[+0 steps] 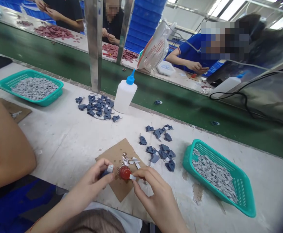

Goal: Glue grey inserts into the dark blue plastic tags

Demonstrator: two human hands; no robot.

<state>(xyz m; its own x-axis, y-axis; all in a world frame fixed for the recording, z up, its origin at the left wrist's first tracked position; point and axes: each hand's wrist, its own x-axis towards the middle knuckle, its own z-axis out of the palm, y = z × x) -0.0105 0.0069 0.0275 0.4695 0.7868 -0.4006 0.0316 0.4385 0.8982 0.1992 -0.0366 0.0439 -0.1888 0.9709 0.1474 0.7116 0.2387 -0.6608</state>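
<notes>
The right hand (157,191) pinches a small pale piece (132,177) between the thumb and fingers. The piece sticks out past the fingertips, and its free end is right at a red cap (125,173), just left of the pinch. I can't tell if the end touches the cap or only sits by its rim. The long way of the pale piece seems to run from the right fingertips toward the cap, pointing over to the left hand (93,178). That hand grips a dark blue part (105,173), with a white tab (110,168) poking up and away from the palm. The fingers hide most of the blue part, so I can't say which way its long side lies. The pale piece looks light, thin and stiff, and it could slip if its end gets wet. It is best held by the dry end, away from the cap. The blue part looks light and hard too, so hold it by its sides and leave the tab free. Under the cap, between the two hands, is a piece of cardboard (121,191). More pale pieces (134,161) lie just beyond the right fingertips, and loose blue parts (154,158) sit farther out past that hand.
</notes>
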